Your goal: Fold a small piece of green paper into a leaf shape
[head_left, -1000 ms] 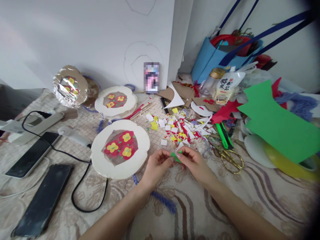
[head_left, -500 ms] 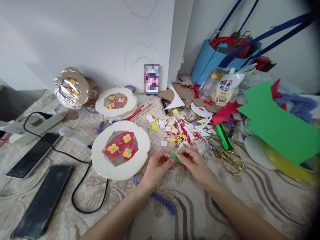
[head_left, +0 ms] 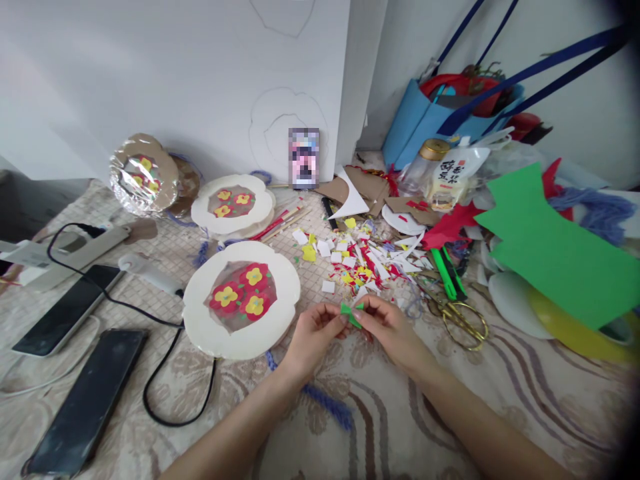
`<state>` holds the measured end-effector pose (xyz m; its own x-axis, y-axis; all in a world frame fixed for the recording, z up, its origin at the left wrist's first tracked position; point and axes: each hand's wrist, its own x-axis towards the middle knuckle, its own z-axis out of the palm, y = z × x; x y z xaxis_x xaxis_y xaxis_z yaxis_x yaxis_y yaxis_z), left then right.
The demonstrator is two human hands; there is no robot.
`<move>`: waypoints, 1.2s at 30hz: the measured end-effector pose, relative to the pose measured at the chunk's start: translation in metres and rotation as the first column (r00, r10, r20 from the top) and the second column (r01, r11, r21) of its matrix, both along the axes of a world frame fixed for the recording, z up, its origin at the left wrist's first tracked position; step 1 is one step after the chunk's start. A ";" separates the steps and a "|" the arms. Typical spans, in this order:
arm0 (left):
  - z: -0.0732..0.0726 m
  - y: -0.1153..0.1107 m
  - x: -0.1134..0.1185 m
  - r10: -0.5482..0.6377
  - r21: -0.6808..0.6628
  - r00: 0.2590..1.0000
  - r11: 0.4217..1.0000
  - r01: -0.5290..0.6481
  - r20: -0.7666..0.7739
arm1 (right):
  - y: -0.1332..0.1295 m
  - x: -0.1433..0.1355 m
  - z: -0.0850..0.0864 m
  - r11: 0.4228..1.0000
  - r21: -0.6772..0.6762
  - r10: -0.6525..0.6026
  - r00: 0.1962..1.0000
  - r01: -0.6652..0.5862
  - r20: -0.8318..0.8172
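A small piece of green paper [head_left: 351, 316] is pinched between the fingertips of both hands, a little above the patterned cloth. My left hand [head_left: 320, 328] is closed on its left side, and my right hand [head_left: 384, 325] on its right. Left of them lies a white scalloped disc [head_left: 194, 308] with red and yellow paper flowers [head_left: 256, 273] in its see-through middle. Beyond my fingers spread many paper scraps [head_left: 337, 257] in white, yellow and red. Gold-handled scissors [head_left: 465, 325] lie to the right of my right hand, near a green utility knife [head_left: 445, 273].
A big green sheet [head_left: 565, 247] covers the right side. At the back are a propped phone [head_left: 303, 160], a blue bag [head_left: 407, 123] and a food pouch [head_left: 455, 173]. To the left lie two dark phones, a glue gun [head_left: 150, 275] and a looping black cable [head_left: 145, 393]; another flowered disc [head_left: 200, 207] sits behind.
The green paper has turned slightly between my fingertips and shows a different shape. Both hands stay in nearly the same place.
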<state>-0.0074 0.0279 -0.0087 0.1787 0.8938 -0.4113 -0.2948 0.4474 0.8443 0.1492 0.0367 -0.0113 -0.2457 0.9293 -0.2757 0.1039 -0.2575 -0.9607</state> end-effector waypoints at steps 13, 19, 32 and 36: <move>-0.002 0.000 -0.001 0.007 0.020 1.000 1.000 -0.007 0.003 | 0.000 -0.002 0.004 0.998 -0.045 0.039 0.999 -0.040 -0.031; -0.002 0.000 -0.001 0.002 0.023 1.000 1.000 -0.002 -0.003 | -0.003 -0.004 0.002 0.999 -0.035 0.029 0.999 -0.029 -0.018; -0.005 0.003 -0.001 0.029 -0.010 0.999 1.000 -0.029 0.016 | 0.207 -0.022 0.046 0.458 0.613 -0.289 0.545 -0.644 0.787; -0.006 0.004 -0.002 0.028 -0.041 0.999 0.999 -0.026 0.038 | 0.278 -0.046 0.047 0.405 0.464 -0.369 0.324 -0.788 0.871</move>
<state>-0.0096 0.0316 -0.0150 0.1711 0.8813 -0.4406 -0.3396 0.4725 0.8133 0.1028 0.3149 0.0357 -0.6669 0.6979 0.2611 0.7401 0.6610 0.1238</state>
